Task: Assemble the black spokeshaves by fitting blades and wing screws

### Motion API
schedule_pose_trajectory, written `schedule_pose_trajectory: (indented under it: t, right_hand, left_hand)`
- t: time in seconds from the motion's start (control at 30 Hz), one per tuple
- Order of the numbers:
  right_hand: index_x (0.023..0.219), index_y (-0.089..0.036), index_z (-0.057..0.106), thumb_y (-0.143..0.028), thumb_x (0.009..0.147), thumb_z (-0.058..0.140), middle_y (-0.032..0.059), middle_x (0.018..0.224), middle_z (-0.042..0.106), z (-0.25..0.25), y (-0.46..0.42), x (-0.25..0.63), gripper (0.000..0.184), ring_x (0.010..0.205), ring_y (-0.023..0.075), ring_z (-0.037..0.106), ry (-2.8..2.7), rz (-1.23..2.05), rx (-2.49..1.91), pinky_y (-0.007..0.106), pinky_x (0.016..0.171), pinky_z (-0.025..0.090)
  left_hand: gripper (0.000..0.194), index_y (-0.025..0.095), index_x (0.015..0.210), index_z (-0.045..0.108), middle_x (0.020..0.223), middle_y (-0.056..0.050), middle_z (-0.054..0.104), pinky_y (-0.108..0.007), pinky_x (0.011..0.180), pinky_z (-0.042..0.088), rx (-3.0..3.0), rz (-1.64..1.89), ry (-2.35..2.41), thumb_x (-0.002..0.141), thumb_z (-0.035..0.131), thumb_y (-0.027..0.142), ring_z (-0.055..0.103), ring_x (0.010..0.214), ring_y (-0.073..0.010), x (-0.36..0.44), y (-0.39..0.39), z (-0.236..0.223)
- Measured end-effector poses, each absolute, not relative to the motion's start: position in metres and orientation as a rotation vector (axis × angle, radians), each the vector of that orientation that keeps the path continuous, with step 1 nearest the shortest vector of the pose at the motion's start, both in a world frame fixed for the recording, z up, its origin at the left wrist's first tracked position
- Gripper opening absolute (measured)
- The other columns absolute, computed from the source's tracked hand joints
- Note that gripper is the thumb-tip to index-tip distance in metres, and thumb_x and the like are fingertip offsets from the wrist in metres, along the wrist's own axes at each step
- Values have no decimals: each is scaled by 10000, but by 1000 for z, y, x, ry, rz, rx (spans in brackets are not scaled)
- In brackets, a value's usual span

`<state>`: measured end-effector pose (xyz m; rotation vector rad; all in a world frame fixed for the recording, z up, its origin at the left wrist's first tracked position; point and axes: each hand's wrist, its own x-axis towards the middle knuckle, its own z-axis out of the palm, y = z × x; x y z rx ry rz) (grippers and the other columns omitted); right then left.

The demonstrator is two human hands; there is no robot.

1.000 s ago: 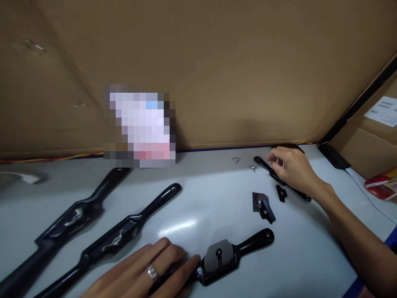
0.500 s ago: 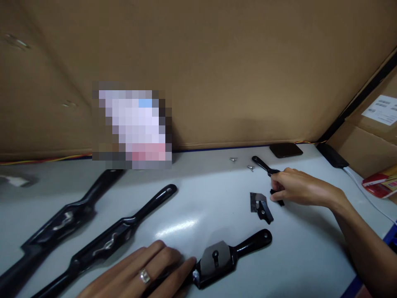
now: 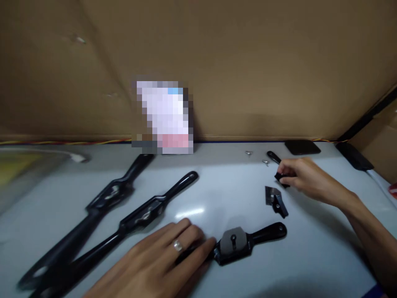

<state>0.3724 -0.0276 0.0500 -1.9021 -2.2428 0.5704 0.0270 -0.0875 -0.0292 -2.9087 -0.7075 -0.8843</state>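
Observation:
My left hand (image 3: pixel 182 252), with a ring on one finger, is closed around the near handle of a black spokeshave (image 3: pixel 268 234). A grey slotted blade (image 3: pixel 234 241) lies on that spokeshave's body. Farther right, my right hand (image 3: pixel 299 176) pinches a small black metal piece (image 3: pixel 281 179) between thumb and fingers. Beyond it a black handle (image 3: pixel 273 156) shows, its other end hidden by the hand. Just below my right hand lie another grey blade (image 3: pixel 270 195) and a black cap (image 3: pixel 279 206), overlapping on the table.
Two assembled black spokeshaves (image 3: pixel 145 213) (image 3: pixel 113 192) lie at left. Small silver wing screws (image 3: pixel 249 153) (image 3: pixel 266 162) sit near the back. A dark flat pad (image 3: pixel 302 147), a black power strip (image 3: pixel 353 156) and a white cable plug (image 3: pixel 77 157) lie along the cardboard wall (image 3: pixel 232 70).
The view has shifted, so the table's things appear farther right and slightly higher. My left hand still grips the spokeshave. The black piece now shows more clearly in my right fingers.

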Motion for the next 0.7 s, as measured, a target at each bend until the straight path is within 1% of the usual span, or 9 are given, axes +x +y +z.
schedule_pose_trajectory:
  t: [0.03,0.07,0.13,0.2,0.27,0.4,0.53,0.63,0.7]
  right_hand:
    - [889,-230,677,-224,875,587,10,801,676,50,-30,365,91,691,170,588,-2207,579,-1831,312,628,435]
    - [904,-231,699,-265,881,607,12,818,693,50,-33,356,101,655,162,586,-2107,635,-1687,310,599,443]
    - [928,-235,734,-276,868,639,11,855,714,47,-45,335,119,599,139,581,-2006,782,-1448,296,557,454]
    - [915,-237,739,-216,865,657,3,830,724,42,-60,316,98,654,142,613,-2030,831,-1325,275,573,460]
    - [865,-228,705,-162,872,670,-25,750,695,35,-74,301,75,643,123,607,-2050,852,-1248,247,579,457]
    - [878,-208,712,-92,929,610,-12,820,710,25,-88,285,163,739,111,653,-2147,862,-1069,227,674,487]
    - [932,-192,736,-71,941,599,11,854,712,22,-93,281,183,752,115,666,-2174,873,-976,223,675,508]
    - [982,-203,735,-100,954,597,27,895,713,26,-88,285,174,789,141,676,-2174,764,-970,259,695,526]
    - [995,-226,723,-132,964,592,33,917,719,30,-76,295,164,830,172,682,-2123,546,-1044,302,729,532]
  left_hand:
    - [365,149,1209,662,954,-73,681,-348,790,534,-2941,-850,-709,972,406,40,627,862,-213,31,-88,-21]
    - [351,140,1203,655,950,-77,672,-339,750,521,-2979,-802,-726,979,404,40,612,845,-215,35,-88,-14]
    - [323,135,1175,651,933,-75,652,-329,692,496,-3019,-751,-748,982,407,51,580,809,-214,38,-89,-5]
    - [292,136,1113,653,918,-70,634,-324,667,475,-3041,-708,-772,964,423,35,557,793,-211,38,-89,-3]
    - [268,133,1059,649,901,-66,614,-326,654,460,-3046,-688,-781,941,440,15,540,783,-212,37,-90,-3]
    - [238,127,1030,635,892,-66,589,-336,647,445,-3056,-671,-776,921,460,9,525,787,-219,37,-90,-7]
    - [274,120,1069,637,898,-66,591,-336,646,443,-3059,-683,-775,923,440,-5,521,787,-216,37,-90,-10]
    - [314,127,1124,643,890,-62,601,-332,644,443,-3053,-678,-773,946,414,8,520,768,-213,37,-90,-7]
    - [325,138,1112,650,888,-61,617,-329,646,443,-3041,-706,-762,968,384,19,525,756,-208,37,-90,-4]
